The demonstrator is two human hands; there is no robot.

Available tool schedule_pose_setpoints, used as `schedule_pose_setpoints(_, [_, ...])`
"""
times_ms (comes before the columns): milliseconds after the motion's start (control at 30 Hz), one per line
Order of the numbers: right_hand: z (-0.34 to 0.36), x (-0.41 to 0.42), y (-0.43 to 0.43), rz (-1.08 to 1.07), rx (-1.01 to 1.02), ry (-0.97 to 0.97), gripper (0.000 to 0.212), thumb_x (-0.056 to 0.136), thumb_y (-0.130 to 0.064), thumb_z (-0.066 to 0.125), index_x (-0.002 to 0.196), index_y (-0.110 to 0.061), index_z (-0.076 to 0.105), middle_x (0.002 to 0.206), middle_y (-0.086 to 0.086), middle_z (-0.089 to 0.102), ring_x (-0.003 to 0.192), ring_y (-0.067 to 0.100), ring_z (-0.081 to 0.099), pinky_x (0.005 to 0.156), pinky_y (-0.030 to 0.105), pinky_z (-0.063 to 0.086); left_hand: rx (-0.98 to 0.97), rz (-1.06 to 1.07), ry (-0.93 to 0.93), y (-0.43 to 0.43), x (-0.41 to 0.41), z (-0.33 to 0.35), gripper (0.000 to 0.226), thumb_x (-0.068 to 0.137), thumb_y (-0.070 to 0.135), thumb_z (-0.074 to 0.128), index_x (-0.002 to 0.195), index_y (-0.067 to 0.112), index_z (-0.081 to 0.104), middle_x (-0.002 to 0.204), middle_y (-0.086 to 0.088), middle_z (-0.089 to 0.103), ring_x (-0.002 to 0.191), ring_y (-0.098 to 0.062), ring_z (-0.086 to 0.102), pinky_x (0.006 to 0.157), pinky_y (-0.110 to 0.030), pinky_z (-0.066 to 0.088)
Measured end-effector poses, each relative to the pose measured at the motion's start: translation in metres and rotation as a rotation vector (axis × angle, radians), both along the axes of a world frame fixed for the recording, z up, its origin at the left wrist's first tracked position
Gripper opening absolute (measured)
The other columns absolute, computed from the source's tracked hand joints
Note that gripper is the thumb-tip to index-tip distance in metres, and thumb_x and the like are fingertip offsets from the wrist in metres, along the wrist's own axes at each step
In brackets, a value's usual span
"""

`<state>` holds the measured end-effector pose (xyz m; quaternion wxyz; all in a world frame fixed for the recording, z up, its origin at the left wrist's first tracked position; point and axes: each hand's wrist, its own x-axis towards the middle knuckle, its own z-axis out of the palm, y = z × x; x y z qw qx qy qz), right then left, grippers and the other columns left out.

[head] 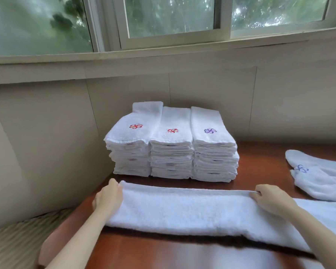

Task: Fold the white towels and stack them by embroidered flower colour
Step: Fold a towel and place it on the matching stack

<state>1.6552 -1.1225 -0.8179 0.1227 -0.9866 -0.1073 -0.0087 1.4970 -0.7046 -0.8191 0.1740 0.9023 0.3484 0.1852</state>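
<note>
A white towel (182, 208) lies folded into a long band across the brown table (163, 253). My left hand (108, 197) grips its far left corner. My right hand (270, 198) pinches the far edge further right. Behind the band stand three stacks of folded white towels: a left stack (130, 150) and a middle stack (172, 152) topped with red flowers, and a right stack (214, 152) topped with a purple flower. No flower shows on the towel I hold.
A loose white towel with a blue-purple flower (318, 177) lies crumpled at the right of the table. A beige wall and a window sill (163, 61) run behind the stacks. A striped mattress (17, 243) sits low at the left.
</note>
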Motion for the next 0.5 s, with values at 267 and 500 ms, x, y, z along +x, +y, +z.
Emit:
schedule_pose_setpoints(267, [0.008, -0.002, 0.01, -0.127, -0.035, 0.013, 0.038, 0.088, -0.054, 0.049, 0.072, -0.019, 0.05, 0.078, -0.006, 0.053, 0.074, 0.019, 0.054, 0.062, 0.029, 0.041, 0.361, 0.097, 0.407, -0.037, 0.016, 0.011, 0.021, 0.099, 0.019, 0.036, 0.119, 0.015, 0.041, 0.125, -0.005, 0.054, 0.115, -0.024, 0.053, 0.08, -0.034, 0.045])
schedule_pose_setpoints(500, [0.014, -0.035, -0.042, -0.245, -0.074, -0.026, 0.05, 0.081, -0.07, 0.046, 0.096, -0.022, 0.052, 0.108, -0.002, 0.058, 0.107, 0.024, 0.055, 0.072, 0.032, 0.038, 0.33, -0.391, 0.322, -0.177, 0.058, 0.007, 0.033, 0.095, 0.014, 0.035, 0.127, 0.019, 0.043, 0.131, -0.005, 0.044, 0.122, -0.026, 0.039, 0.097, -0.038, 0.035])
